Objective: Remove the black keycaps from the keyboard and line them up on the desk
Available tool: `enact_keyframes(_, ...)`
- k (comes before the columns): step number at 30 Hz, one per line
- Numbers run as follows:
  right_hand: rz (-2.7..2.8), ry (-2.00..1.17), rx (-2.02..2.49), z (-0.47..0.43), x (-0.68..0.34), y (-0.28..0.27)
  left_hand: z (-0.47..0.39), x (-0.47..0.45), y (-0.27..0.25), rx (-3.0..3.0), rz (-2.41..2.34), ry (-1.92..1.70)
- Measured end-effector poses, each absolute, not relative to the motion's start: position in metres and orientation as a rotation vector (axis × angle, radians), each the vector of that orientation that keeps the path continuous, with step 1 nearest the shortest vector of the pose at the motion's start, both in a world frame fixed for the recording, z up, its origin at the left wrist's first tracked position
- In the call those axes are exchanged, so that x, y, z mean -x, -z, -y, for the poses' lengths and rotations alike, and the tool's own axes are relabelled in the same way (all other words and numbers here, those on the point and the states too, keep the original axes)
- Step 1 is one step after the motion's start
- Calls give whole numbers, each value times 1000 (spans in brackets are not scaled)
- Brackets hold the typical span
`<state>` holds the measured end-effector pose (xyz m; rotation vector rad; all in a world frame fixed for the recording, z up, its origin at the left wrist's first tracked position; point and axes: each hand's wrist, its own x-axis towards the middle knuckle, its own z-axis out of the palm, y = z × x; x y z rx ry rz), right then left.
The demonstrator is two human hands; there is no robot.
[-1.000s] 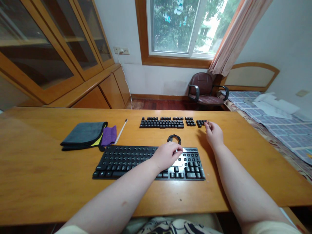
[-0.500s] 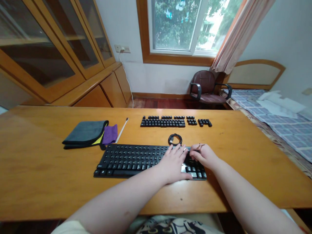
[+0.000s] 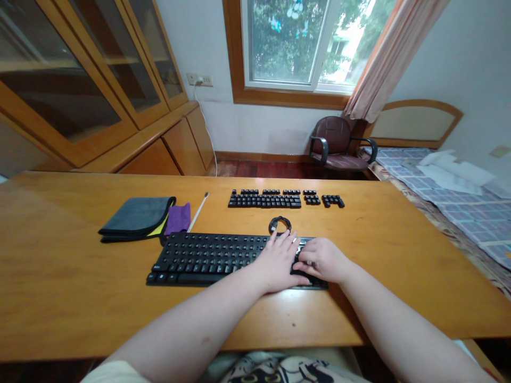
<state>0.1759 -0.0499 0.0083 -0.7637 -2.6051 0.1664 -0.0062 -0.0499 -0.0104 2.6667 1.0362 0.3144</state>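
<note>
A black keyboard (image 3: pixel 211 255) lies near the front of the wooden table; keycaps are off much of it, and its bottom row still has them. My left hand (image 3: pixel 279 263) rests flat with spread fingers on the keyboard's right half. Beside it, my right hand (image 3: pixel 321 259) is closed over the number pad end, fingers bent down. A small dark bit shows between those fingers, too hidden to name. Just behind the keyboard lies a coiled black USB cable (image 3: pixel 289 222), close to my left fingertips. Further back, removed black keycaps (image 3: pixel 265 201) stand in rows.
Left of the keycaps lie a folded grey cloth (image 3: pixel 136 215), a purple cloth (image 3: pixel 178 218) and a thin white brush (image 3: pixel 198 213) with a dark head. Beyond the table are a brown armchair (image 3: pixel 333 138), a bed (image 3: pixel 439 181) and a glass-door cabinet (image 3: pixel 80 64).
My right hand has turned and moved down and left over the number pad; thin brown prongs above it no longer show. The keyboard and cable have shifted slightly left. My left hand stays on the keyboard.
</note>
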Motion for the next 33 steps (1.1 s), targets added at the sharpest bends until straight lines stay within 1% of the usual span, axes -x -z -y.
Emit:
enact_keyframes(2, 2625, -61, 708, 51, -176, -9, 49, 5, 13, -2694, -1023, -287)
enact_keyframes(4, 2610, -50, 690, 51, -177, -10, 49, 5, 15, -2709, -1021, -276)
enact_keyframes(9, 2500, -244, 778, 48, -186, -8, 48, 5, 18, -2693, -1033, -272)
enact_keyframes(13, 2481, -322, 822, 46, -188, -7, 48, 6, 18, -2681, -1020, -271)
enact_keyframes(17, 2400, -415, 959, 46, -186, -9, 47, 5, 19, -2670, -1013, -281)
enact_keyframes(24, 2240, -703, 1162, 45, -181, -12, 48, 4, 17, -2672, -1020, -273)
enact_keyframes(29, 1938, -889, 1284, 43, -187, -13, 49, 3, 18, -2667, -1018, -288)
enact_keyframes(33, 1742, -830, 1351, 39, -193, -9, 49, 4, 16, -2637, -1006, -299)
